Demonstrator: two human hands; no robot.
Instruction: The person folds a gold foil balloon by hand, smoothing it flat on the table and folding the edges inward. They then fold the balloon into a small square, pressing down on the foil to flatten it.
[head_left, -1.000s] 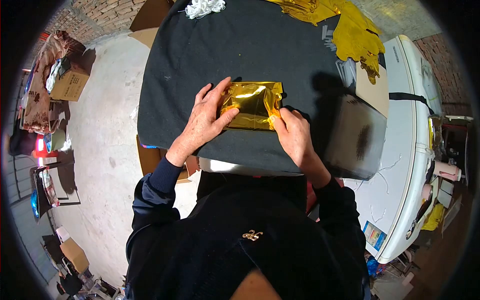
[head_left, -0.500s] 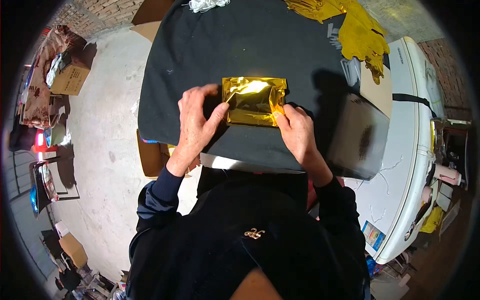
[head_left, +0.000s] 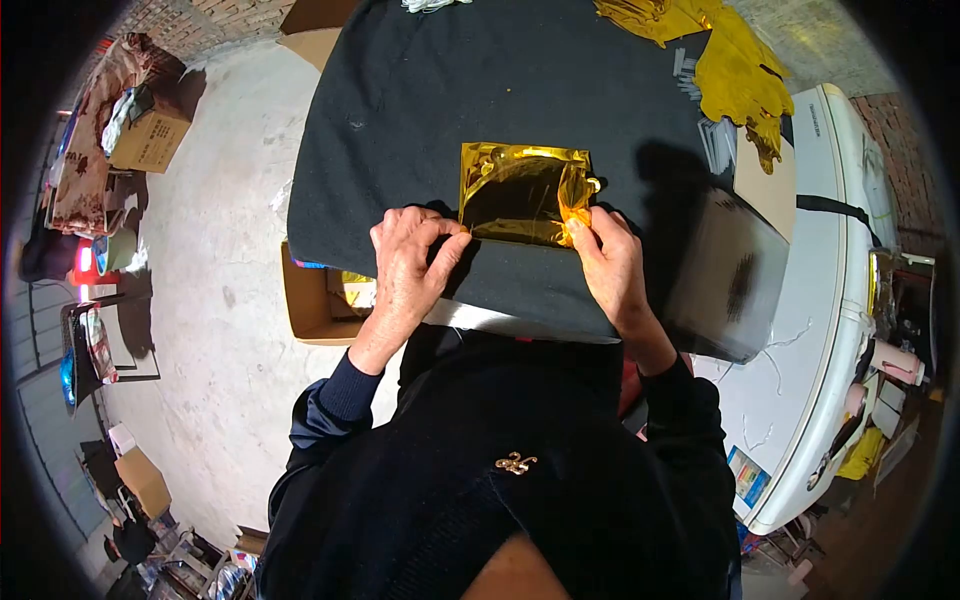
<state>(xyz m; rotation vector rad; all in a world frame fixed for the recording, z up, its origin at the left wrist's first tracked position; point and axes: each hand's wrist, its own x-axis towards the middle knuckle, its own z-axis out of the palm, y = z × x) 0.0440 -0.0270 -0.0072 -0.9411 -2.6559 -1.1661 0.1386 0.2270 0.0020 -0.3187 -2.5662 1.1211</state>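
A shiny rectangular piece of gold foil (head_left: pixel 510 200) lies on the black cloth-covered table in front of me. Its right side is crumpled and gathered. My right hand (head_left: pixel 612 262) pinches that gathered edge between thumb and fingers. At the lower left corner of the foil, the thumb and index finger of my left hand (head_left: pixel 408 258) come together on the edge. The other fingers of that hand are bent and rest near the cloth.
Gold material (head_left: pixel 735 85) is heaped at the table's far right. Thin clear strips (head_left: pixel 716 145) lie beside it. A clear plastic-like box (head_left: pixel 730 270) stands right of my hand, near a white appliance (head_left: pixel 815 300). An open cardboard box (head_left: pixel 310 315) sits below the table's left edge.
My left hand has moved down from the foil's left side to its lower left corner, its fingers closing there. My right hand keeps its pinch. The whole view has shifted slightly.
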